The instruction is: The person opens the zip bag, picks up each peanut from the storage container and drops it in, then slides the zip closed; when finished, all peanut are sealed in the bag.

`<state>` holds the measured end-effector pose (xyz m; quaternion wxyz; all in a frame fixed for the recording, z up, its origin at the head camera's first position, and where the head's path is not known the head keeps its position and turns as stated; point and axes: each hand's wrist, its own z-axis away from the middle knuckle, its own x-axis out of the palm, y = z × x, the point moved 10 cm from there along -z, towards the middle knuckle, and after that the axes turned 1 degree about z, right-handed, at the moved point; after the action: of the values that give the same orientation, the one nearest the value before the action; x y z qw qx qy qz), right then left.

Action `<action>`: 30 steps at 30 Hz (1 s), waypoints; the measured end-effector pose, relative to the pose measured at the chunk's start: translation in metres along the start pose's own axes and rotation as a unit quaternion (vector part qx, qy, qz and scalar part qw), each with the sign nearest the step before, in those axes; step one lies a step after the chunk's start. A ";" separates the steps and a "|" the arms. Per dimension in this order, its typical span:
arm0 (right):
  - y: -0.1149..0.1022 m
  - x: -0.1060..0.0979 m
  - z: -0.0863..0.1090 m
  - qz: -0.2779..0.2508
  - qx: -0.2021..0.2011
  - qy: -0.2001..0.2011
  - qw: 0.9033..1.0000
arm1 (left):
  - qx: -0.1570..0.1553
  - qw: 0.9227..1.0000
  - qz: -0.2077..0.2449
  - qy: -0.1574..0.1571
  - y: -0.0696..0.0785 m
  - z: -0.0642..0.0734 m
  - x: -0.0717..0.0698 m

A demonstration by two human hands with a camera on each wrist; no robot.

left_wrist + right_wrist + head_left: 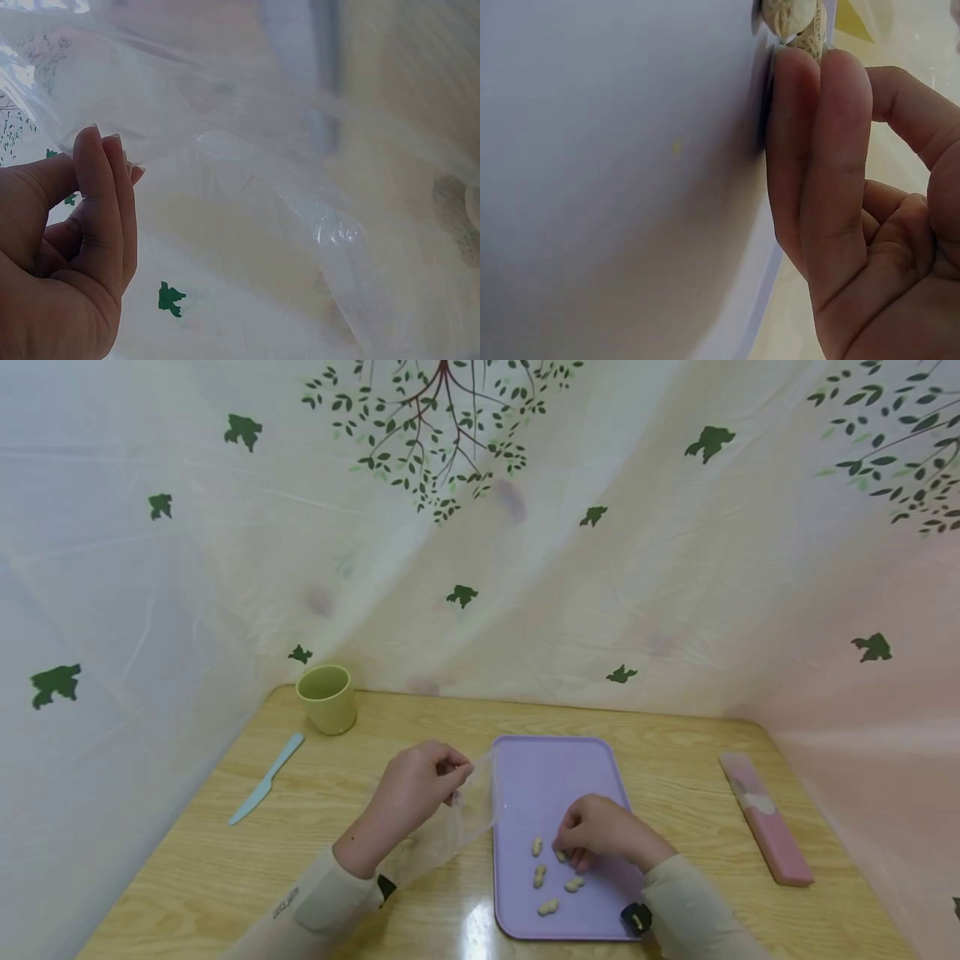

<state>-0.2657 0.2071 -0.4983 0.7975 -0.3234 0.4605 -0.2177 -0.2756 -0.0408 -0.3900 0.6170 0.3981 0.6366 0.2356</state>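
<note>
We note a pale curtain (390, 577) with green leaf shapes and branches enclosing the far side and flanks of a wood-grain table (675, 768). On it we see a purple tray (547, 777), its long sides running away from the wearer. Left of the tray, a clear plastic bag (444, 837) hangs from the left hand (420, 785), reaching the tray's left rim in the head view. We observe this hand pinching the film between thumb and fingertips.

The right hand (603, 831) is low over the tray, fingertips at one peanut (561, 856); we cannot tell whether it is pinched or only touched. At far right we log a long pink case (776, 839), paler at its far end, lying at a slant. At the table's far left corner stands a yellow-green cup (333, 710), upright. Nearer the wearer is a light blue knife (266, 785), handle toward the cup. Smallest: we count four other peanuts (548, 907), lying apart on the near half of the tray, mostly left of the right hand.
</note>
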 end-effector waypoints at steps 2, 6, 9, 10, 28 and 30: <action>-0.001 0.001 0.000 0.000 -0.002 -0.002 1.000 | 0.000 1.000 -0.001 0.001 0.000 0.000 0.000; -0.004 0.002 0.001 0.001 -0.010 -0.003 1.000 | 0.001 1.000 -0.002 0.001 -0.001 0.000 0.001; -0.008 0.000 0.003 0.002 -0.018 -0.001 1.000 | 0.000 1.000 -0.001 -0.001 -0.002 0.000 0.001; -0.010 -0.001 0.004 0.004 -0.022 0.000 1.000 | 0.000 1.000 0.000 -0.001 -0.002 0.000 0.001; -0.093 -0.026 0.016 -0.146 -0.114 0.012 0.983 | 0.009 1.000 -0.007 0.000 0.002 0.002 0.002; -0.100 -0.025 0.015 -0.153 -0.118 0.014 0.981 | 0.011 1.000 -0.009 0.001 0.002 0.001 0.002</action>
<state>-0.2690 0.1584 -0.4065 0.7045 -0.4784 0.4393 -0.2861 -0.2736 -0.0381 -0.3898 0.6146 0.3986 0.6430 0.2234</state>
